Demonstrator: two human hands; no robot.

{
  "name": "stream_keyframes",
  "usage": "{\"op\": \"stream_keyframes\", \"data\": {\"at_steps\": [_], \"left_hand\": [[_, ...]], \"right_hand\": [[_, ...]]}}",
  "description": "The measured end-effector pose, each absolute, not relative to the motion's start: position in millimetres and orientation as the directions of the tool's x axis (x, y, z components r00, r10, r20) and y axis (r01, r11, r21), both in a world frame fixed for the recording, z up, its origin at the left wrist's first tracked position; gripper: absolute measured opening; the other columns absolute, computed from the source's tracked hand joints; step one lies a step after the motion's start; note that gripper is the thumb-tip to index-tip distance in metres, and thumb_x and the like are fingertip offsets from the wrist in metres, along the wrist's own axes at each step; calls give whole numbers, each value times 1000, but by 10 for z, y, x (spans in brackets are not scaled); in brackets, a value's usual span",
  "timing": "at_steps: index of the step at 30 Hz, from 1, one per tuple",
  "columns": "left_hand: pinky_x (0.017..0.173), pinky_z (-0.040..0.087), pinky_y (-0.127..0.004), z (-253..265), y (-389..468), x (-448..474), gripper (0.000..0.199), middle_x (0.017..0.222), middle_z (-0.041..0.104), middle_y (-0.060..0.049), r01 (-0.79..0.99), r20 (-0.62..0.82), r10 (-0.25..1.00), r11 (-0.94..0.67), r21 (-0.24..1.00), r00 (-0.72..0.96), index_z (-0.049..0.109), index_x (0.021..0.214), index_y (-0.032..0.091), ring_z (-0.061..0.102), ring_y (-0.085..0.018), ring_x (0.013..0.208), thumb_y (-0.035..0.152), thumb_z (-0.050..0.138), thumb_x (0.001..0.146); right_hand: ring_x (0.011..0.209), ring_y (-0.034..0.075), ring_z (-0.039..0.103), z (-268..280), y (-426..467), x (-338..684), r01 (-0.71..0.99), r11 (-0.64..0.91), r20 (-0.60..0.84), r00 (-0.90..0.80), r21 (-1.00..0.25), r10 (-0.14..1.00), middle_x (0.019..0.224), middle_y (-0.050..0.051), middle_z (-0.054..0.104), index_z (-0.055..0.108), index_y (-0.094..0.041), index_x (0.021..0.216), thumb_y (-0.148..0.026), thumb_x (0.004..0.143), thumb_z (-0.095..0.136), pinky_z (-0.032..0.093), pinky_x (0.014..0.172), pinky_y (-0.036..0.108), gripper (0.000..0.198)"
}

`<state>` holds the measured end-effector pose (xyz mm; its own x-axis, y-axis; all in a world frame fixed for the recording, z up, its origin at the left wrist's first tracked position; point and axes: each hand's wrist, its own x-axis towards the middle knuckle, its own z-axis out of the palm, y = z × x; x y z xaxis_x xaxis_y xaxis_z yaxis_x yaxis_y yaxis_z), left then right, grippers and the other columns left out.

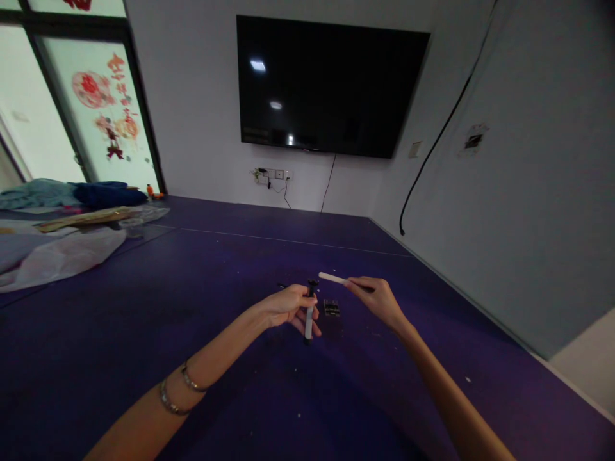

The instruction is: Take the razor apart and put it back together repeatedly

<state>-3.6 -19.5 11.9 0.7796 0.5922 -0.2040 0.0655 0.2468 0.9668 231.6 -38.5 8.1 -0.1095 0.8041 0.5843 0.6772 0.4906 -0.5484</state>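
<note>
My left hand (pixel 294 306) is closed around a razor-like tool (pixel 309 323), held nearly upright. It has a small dark head at the top, a pale handle and a black lower end. In my right hand (pixel 377 296) the fingers pinch a flat, pale stick (pixel 332 278) with a rounded tip. That tip points left, close to the tool's dark head; whether they touch I cannot tell. Just right of my left hand lies a small dark square piece (pixel 331 308) with light markings. A thin black item (pixel 282 285) shows partly behind my left hand.
The dark purple surface (pixel 216 397) carries small white specks. Plastic bags (pixel 72 256) and folded blue cloth (pixel 108 193) lie at the far left. A television (pixel 331 86) hangs on the wall, and a black cable (pixel 439 141) dangles at the right.
</note>
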Motion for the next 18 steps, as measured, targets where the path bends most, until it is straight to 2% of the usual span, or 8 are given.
{"op": "stream_keyframes", "data": {"at_steps": [8, 14, 18], "left_hand": [[57, 52, -40, 116, -154, -48, 19, 71, 56, -1, 30, -193, 548, 292, 956, 814, 38, 85, 16, 67, -25, 63, 26, 54, 79], [54, 52, -37, 128, -123, -95, 21, 71, 57, -2, 69, -189, 483, 256, 964, 855, 39, 86, 16, 66, -24, 64, 28, 56, 78], [54, 51, -34, 125, -116, -110, 21, 71, 59, -3, 67, -161, 460, 214, 974, 873, 40, 88, 17, 66, -23, 64, 30, 55, 79]], "right_hand": [[70, 18, 64, 100, -413, 2281, 673, 507, 559, -165, -539, 813, 80, 7, 71, 72, -17, 86, -40, 80, 55, 46, 64, 26, 29], [80, 21, 64, 25, -332, 2360, 671, 426, 563, -15, -607, 826, 87, 7, 71, 72, -18, 87, -42, 77, 56, 47, 71, 29, 31], [83, 22, 64, 17, -307, 2398, 609, 372, 490, 31, -700, 871, 91, 8, 71, 70, -17, 94, -43, 76, 57, 47, 75, 32, 35]]}}
